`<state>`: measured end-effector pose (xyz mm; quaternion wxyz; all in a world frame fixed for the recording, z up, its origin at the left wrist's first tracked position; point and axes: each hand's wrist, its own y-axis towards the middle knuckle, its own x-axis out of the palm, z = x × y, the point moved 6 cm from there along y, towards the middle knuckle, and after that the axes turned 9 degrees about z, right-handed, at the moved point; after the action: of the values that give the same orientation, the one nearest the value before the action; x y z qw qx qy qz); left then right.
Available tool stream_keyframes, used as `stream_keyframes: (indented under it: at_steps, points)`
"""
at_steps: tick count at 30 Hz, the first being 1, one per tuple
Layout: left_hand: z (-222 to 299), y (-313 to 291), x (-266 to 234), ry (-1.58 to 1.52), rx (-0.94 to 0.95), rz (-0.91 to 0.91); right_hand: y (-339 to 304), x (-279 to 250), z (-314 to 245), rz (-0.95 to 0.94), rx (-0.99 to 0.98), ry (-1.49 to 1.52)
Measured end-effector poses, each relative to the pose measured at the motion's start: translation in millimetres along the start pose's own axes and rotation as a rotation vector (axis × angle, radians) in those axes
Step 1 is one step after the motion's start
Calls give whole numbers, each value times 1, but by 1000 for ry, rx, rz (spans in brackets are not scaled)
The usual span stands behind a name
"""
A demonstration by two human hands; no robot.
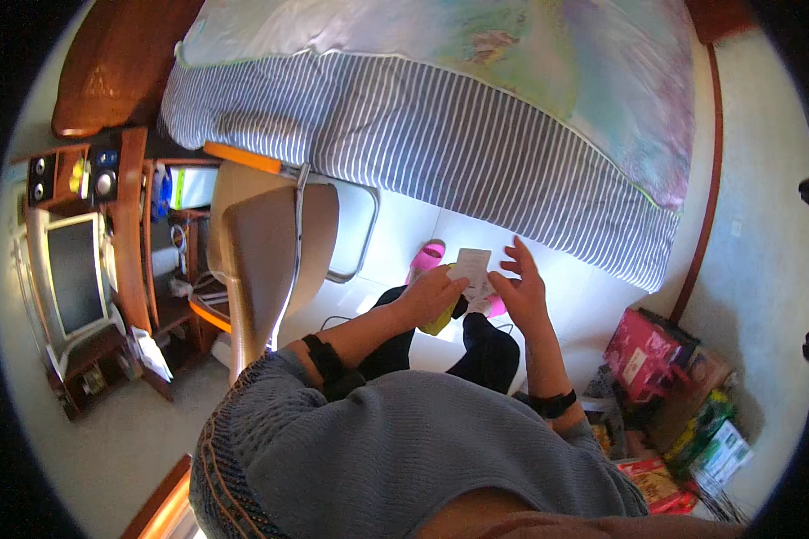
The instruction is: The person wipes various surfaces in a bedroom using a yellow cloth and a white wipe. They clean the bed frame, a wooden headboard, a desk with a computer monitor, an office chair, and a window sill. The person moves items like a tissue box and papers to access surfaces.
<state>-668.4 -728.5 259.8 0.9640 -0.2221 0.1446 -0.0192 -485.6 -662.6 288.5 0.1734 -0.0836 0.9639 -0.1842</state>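
Note:
In my left hand (pixel 430 296) is a small white card (pixel 473 266) with faint print. The hand's fingers are closed on its left edge. A yellow-green flat piece (pixel 440 322) shows just under the same hand; whether it is held together with the card I cannot make out. My right hand (pixel 523 289) is raised close to the card's right side, its fingers spread apart and nothing visible between them. Below the hands are my dark-trousered legs (pixel 485 348) and pink slippers (pixel 429 256) on the pale floor.
Ahead stands a bed with a striped skirt (pixel 404 126) and pastel cover. To the left are a folding chair (pixel 252 229), a wooden desk unit (pixel 135 207) and a monitor (pixel 75 274). Boxes and packages, including a pink box (pixel 638 357), crowd the wall at right.

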Motion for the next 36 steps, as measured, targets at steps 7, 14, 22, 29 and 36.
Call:
stream_keyframes:
  at_steps: [7, 14, 22, 29, 36]
  points:
    - [-22, 3, 15, 1, 35, 174, 37, 48, 18, -399, 109, 23]
    - [-20, -6, 40, -83, -141, 399, 61, 28, 43, -362, 170, 360]
    - [-10, -103, 75, -261, -490, 343, 55, 29, 16, -667, 45, 212]
    - [-22, -145, 68, -458, -215, 549, -52, 92, 0, -891, 166, 25]
    - [-79, -210, 15, -543, -80, 772, -125, 148, 23, -952, 406, 337]
